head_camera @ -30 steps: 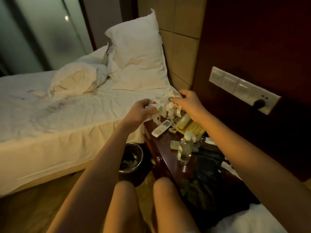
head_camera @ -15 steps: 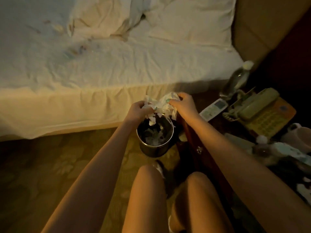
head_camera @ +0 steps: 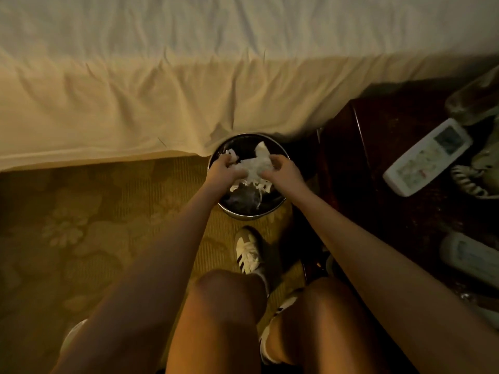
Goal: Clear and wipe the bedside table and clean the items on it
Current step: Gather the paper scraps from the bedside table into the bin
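Note:
A crumpled wad of white paper scraps (head_camera: 253, 166) hangs in the mouth of a round metal waste bin (head_camera: 280, 151) on the carpet beside the bed. My left hand (head_camera: 222, 171) grips its left side and my right hand (head_camera: 282, 171) grips its right side, both over the bin. The dark wooden bedside table (head_camera: 378, 157) stands to the right. On it lie a white remote control (head_camera: 426, 157), a second pale remote (head_camera: 469, 256), a plastic bottle (head_camera: 475, 101) and the coiled cord of a telephone (head_camera: 469, 182).
The bed's white sheet (head_camera: 135, 103) hangs down just behind the bin. Patterned yellow carpet (head_camera: 81, 225) lies to the left. My knees and striped sneakers (head_camera: 249, 251) are below the bin.
Both hands carried the paper wad from above the bedside table down and left into the bin's mouth. My view tilted down toward the floor.

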A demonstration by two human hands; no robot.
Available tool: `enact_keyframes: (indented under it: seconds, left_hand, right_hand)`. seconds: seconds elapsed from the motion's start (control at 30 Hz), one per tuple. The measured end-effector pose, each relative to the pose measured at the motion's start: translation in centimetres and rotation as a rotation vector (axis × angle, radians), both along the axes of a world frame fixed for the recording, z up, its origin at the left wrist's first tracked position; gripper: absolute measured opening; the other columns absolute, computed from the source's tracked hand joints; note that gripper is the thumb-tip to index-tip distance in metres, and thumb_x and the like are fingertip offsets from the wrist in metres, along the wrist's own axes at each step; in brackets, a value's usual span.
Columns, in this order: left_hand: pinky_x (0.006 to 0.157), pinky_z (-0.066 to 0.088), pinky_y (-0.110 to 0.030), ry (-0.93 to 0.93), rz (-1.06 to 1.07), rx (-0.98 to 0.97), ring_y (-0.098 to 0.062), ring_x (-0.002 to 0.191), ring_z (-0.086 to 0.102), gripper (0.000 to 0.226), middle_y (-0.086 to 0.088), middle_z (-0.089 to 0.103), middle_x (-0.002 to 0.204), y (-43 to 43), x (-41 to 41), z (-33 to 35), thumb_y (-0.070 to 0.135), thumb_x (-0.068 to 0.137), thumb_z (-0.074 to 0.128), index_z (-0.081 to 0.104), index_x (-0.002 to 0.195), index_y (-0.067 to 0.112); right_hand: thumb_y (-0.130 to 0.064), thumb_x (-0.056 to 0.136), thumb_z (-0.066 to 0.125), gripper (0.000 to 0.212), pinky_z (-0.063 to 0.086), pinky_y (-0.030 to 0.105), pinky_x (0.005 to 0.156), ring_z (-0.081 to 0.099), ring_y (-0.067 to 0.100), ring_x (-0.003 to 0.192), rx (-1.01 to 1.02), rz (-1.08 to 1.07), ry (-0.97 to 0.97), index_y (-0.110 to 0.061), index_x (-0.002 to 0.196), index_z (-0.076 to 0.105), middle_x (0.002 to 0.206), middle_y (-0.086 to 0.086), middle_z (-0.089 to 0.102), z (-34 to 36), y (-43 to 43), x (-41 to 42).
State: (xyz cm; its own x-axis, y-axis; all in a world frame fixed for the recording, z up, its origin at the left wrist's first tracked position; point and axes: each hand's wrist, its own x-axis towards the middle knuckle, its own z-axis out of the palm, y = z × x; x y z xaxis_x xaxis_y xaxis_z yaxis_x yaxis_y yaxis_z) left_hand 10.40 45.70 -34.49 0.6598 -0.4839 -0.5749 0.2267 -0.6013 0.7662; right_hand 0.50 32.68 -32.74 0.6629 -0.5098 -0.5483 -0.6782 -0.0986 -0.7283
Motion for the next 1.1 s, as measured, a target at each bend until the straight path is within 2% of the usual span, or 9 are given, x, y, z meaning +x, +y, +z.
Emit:
enact_keyframes:
  seconds: [0.07, 0.13, 0.27, 0.33, 0.47, 0.7, 0.8, 0.93, 1.1]
  left_hand:
    - [0.069, 0.05, -0.024, -0.025, -0.031, 0.039, -0.015, 0.09, 0.058, 0.062, -0.005, 0.055, 0.116, -0.1, 0.3, -0.5, 0.015, 0.082, 0.074, 0.047, 0.138, 0.01]
    - [0.066, 0.05, -0.018, -0.069, -0.093, 0.072, -0.013, 0.087, 0.058, 0.063, -0.003, 0.053, 0.116, 0.0, 0.5, 0.1, 0.013, 0.084, 0.073, 0.044, 0.14, 0.01]
    - [0.1, 0.048, -0.044, -0.189, -0.178, 0.114, -0.028, 0.119, 0.054, 0.064, -0.01, 0.055, 0.132, 0.3, 1.1, 3.0, 0.016, 0.082, 0.074, 0.046, 0.139, 0.013]
    - [0.099, 0.048, -0.043, -0.249, -0.218, 0.103, -0.028, 0.117, 0.055, 0.061, -0.011, 0.057, 0.128, 0.4, 1.0, 5.4, 0.016, 0.081, 0.074, 0.047, 0.137, 0.014]
    - [0.098, 0.044, -0.039, -0.445, -0.405, 0.132, -0.028, 0.12, 0.053, 0.054, -0.012, 0.056, 0.131, 0.7, 0.1, 11.4, 0.022, 0.087, 0.069, 0.049, 0.136, 0.011]
    - [0.098, 0.044, -0.039, -0.724, -0.544, 0.183, -0.028, 0.116, 0.056, 0.041, -0.012, 0.062, 0.126, 0.3, -1.7, 18.5, 0.03, 0.097, 0.056, 0.056, 0.13, 0.007]
    - [0.098, 0.044, -0.04, -0.712, -0.538, 0.21, -0.03, 0.118, 0.055, 0.044, -0.014, 0.059, 0.129, -0.2, -1.9, 16.7, 0.026, 0.097, 0.057, 0.05, 0.135, 0.007]
    - [0.107, 0.04, -0.045, -0.633, -0.574, 0.285, -0.034, 0.13, 0.045, 0.057, -0.019, 0.047, 0.14, 0.1, -2.1, 12.8, 0.026, 0.092, 0.063, 0.04, 0.143, 0.011]
    - [0.108, 0.039, -0.049, -0.545, -0.563, 0.281, -0.035, 0.132, 0.043, 0.066, -0.02, 0.041, 0.145, 0.0, -1.5, 12.3, 0.026, 0.092, 0.063, 0.031, 0.148, 0.011]
  right_hand:
    - [-0.02, 0.087, 0.066, 0.062, 0.046, 0.028, 0.088, 0.051, 0.023, 0.121, -0.014, 0.034, 0.047, -0.012, 0.142, 0.04, 0.137, 0.009, 0.05, -0.4, -0.1, 0.3]
    - [-0.018, 0.088, 0.065, 0.061, 0.046, 0.023, 0.081, 0.052, 0.023, 0.121, -0.032, 0.018, 0.045, -0.013, 0.143, 0.038, 0.137, 0.01, 0.05, -0.1, 0.1, 0.4]
    - [-0.015, 0.09, 0.062, 0.057, 0.047, 0.026, 0.087, 0.053, 0.023, 0.12, -0.103, 0.013, 0.034, -0.013, 0.142, 0.04, 0.134, 0.01, 0.053, 2.5, 0.8, -0.4]
    - [-0.016, 0.089, 0.063, 0.056, 0.047, 0.028, 0.09, 0.054, 0.023, 0.119, -0.145, 0.021, 0.016, -0.013, 0.141, 0.042, 0.133, 0.01, 0.054, 5.0, 1.0, -0.9]
    - [-0.013, 0.089, 0.063, 0.05, 0.045, 0.023, 0.074, 0.059, 0.021, 0.107, -0.214, 0.029, -0.072, -0.011, 0.136, 0.047, 0.129, 0.012, 0.056, 11.8, 1.2, -2.6]
    - [-0.018, 0.09, 0.062, 0.046, 0.044, 0.028, 0.081, 0.053, 0.025, 0.116, -0.303, 0.056, -0.158, -0.009, 0.133, 0.048, 0.134, 0.013, 0.051, 20.5, 1.5, -5.8]
    - [-0.02, 0.089, 0.062, 0.043, 0.049, 0.034, 0.088, 0.054, 0.023, 0.111, -0.311, 0.038, -0.133, -0.01, 0.13, 0.051, 0.129, 0.012, 0.054, 19.6, 1.2, -6.3]
    - [-0.021, 0.089, 0.063, 0.043, 0.041, 0.026, 0.075, 0.054, 0.019, 0.101, -0.253, 0.043, -0.063, -0.01, 0.129, 0.051, 0.127, 0.011, 0.054, 16.8, 1.0, -6.8]
    - [-0.018, 0.09, 0.061, 0.041, 0.04, 0.026, 0.076, 0.053, 0.018, 0.099, -0.229, 0.072, 0.033, -0.008, 0.129, 0.051, 0.125, 0.012, 0.055, 15.7, 0.3, -6.8]
